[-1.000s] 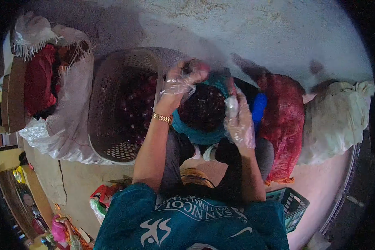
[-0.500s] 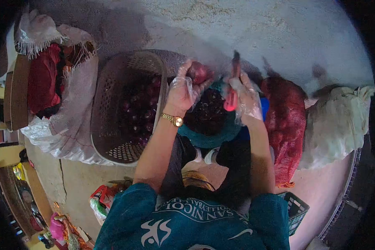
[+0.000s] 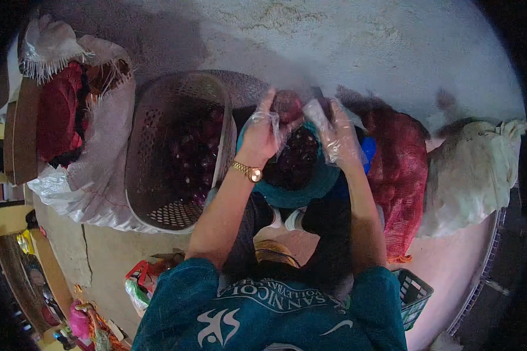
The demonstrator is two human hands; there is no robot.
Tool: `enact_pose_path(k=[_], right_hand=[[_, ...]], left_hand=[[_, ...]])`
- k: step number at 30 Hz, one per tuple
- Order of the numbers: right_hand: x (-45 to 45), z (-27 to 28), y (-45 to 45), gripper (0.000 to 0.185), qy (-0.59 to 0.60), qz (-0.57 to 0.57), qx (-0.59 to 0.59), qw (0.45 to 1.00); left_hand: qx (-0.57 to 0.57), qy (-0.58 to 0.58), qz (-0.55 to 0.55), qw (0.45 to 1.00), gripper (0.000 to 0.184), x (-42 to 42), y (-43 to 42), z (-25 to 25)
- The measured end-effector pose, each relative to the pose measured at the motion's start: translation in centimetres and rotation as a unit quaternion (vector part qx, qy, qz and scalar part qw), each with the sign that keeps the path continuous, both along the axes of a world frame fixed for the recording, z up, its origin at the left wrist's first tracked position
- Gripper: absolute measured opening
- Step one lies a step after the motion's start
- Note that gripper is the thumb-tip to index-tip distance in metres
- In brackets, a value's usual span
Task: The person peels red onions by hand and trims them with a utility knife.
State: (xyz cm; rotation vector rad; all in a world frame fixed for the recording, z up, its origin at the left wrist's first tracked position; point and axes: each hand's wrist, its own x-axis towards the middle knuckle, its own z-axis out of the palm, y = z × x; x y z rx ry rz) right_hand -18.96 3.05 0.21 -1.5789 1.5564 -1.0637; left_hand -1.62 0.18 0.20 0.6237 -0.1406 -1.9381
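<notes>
My left hand (image 3: pixel 262 136), in a clear plastic glove, grips a red onion (image 3: pixel 288 105) above a teal tub (image 3: pixel 262 190). More dark red onions (image 3: pixel 295 157) lie inside that tub. My right hand (image 3: pixel 342 140), also gloved, is curled just to the right of the onion. The red-handled knife seen in it half a second earlier is now mostly hidden by the fingers and blur. A pale blurred strip beside the thumb could be blade or glove plastic.
Left of the tub is a large perforated basket (image 3: pixel 136 175) with onion pieces or skins. Further left stands a white woven sack (image 3: pixel 108 146). To the right are a red mesh sack (image 3: pixel 395 175), a pale sack (image 3: pixel 471 175) and a green crate (image 3: pixel 416 298). A wall rises behind.
My right hand has turned and moved slightly left toward the onion. The knife's red handle no longer shows. My left hand has shifted a little to the right, still gripping the onion.
</notes>
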Motion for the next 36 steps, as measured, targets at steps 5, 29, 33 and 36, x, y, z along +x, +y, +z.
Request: enact_pose_path(k=[5,29,33,36], right_hand=[[0.8,3.6,0.2,0.069,0.226,0.024,-0.028,0.974],[0.3,4.1,0.3,0.081,0.373,0.018,-0.055,0.926],[0.4,3.1,0.2,0.079,0.358,0.004,-0.115,0.927],[0.6,3.4,0.4,0.078,0.377,0.001,-0.084,0.922]], left_hand=[[-0.002,-0.006,-0.013,1.000,0.034,-0.2,-0.3,-2.1],[0.003,-0.090,-0.080,0.993,0.038,-0.4,-0.1,-0.6],[0.017,-0.121,-0.068,0.990,0.035,-0.4,-0.2,-0.6],[0.020,-0.129,-0.079,0.988,0.032,-0.1,-0.2,-0.8]])
